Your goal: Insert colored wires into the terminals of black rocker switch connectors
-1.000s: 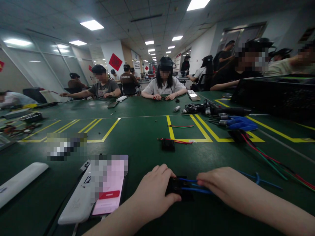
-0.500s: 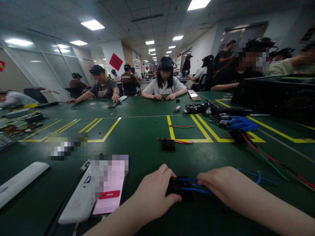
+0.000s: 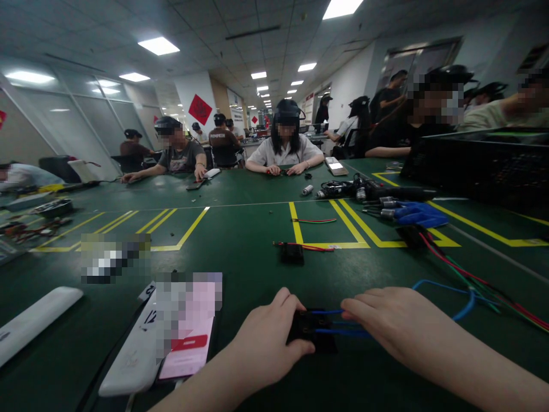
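Note:
At the near edge of the table, my left hand (image 3: pixel 270 332) is closed round the left end of a small black block (image 3: pixel 306 327), fingers on the far side and thumb on the near side. Several blue wires (image 3: pixel 328 331) run from the block to the right, under my right hand (image 3: pixel 381 315). The fingers of that hand are pressed together, with the fingertips pinching the upper wire. Its palm hides part of the wires. Beyond the right wrist a loop of blue wire (image 3: pixel 465 309) comes out onto the table.
On my left lie a phone (image 3: pixel 189 360) and white power banks (image 3: pixel 128 355). Ahead is a black box with red wires (image 3: pixel 291 253). To the right are blue-handled tools (image 3: pixel 418 214) and red and green wires (image 3: pixel 480 280). Co-workers (image 3: pixel 285 151) sit across the green table (image 3: pixel 240 257).
The blue wire loop beyond my right wrist has swung out and arched wider. My right hand has shifted slightly; my left hand keeps its hold on the black block.

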